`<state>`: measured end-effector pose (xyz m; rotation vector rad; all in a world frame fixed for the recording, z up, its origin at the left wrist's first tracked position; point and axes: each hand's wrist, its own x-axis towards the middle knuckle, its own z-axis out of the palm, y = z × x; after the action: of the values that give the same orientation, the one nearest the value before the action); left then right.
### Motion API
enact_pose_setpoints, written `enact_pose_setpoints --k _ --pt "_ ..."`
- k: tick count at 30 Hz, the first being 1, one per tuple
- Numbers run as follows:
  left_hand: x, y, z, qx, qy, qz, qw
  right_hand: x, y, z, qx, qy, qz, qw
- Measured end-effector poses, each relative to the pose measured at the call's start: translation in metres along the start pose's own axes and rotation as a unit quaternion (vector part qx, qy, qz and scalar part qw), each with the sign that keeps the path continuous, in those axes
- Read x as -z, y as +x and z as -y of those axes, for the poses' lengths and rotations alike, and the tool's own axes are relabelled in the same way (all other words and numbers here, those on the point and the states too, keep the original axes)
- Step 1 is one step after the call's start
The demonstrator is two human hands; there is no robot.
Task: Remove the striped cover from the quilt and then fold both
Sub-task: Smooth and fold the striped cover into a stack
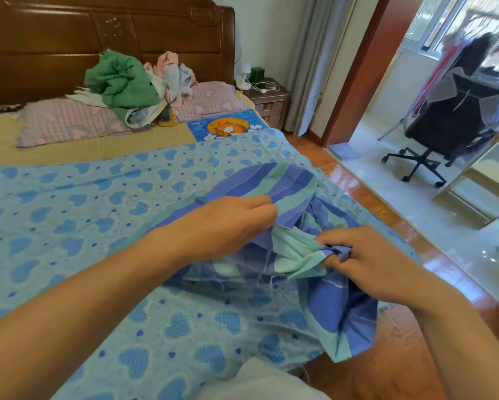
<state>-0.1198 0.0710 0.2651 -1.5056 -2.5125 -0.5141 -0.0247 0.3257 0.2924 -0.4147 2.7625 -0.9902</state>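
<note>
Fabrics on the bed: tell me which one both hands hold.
The striped cover, gripped by the left hand and right hand; the heart-print quilt lies flat.

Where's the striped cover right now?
In the head view, the striped cover is bunched at the right edge of the bed on the heart-print quilt, gripped by the left hand and right hand, one end hanging toward the floor.
</note>
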Motion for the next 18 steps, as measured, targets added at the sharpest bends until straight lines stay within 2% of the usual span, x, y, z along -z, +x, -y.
enact_pose_setpoints --k 2,4,6,9,13,15,18 --pt "0.006 0.005 -0.001 -0.077 0.051 -0.03 0.995 0.004 -0.001 0.002 -0.006 0.022 0.019 1.0" --pt "0.016 0.01 -0.001 -0.165 0.149 -0.036 0.974 0.01 -0.001 0.005 -0.009 0.035 0.01 0.999" --pt "0.018 0.015 0.016 -0.185 0.194 -0.056 0.962 0.017 -0.001 0.007 -0.013 0.04 -0.016 0.999" --pt "0.02 0.027 0.019 -0.11 0.223 -0.104 0.963 0.022 0.003 0.007 -0.02 -0.007 -0.075 0.997" --pt "0.016 0.047 0.018 -0.038 0.287 -0.173 0.941 0.025 0.006 0.004 -0.034 -0.065 -0.111 0.991" --pt "0.018 0.056 0.021 -0.029 0.296 -0.174 0.939 0.034 0.003 0.005 -0.054 -0.066 -0.113 0.99" --pt "0.014 0.064 0.03 -0.012 0.287 -0.125 0.95 0.055 -0.008 0.015 -0.06 -0.109 -0.146 0.981"
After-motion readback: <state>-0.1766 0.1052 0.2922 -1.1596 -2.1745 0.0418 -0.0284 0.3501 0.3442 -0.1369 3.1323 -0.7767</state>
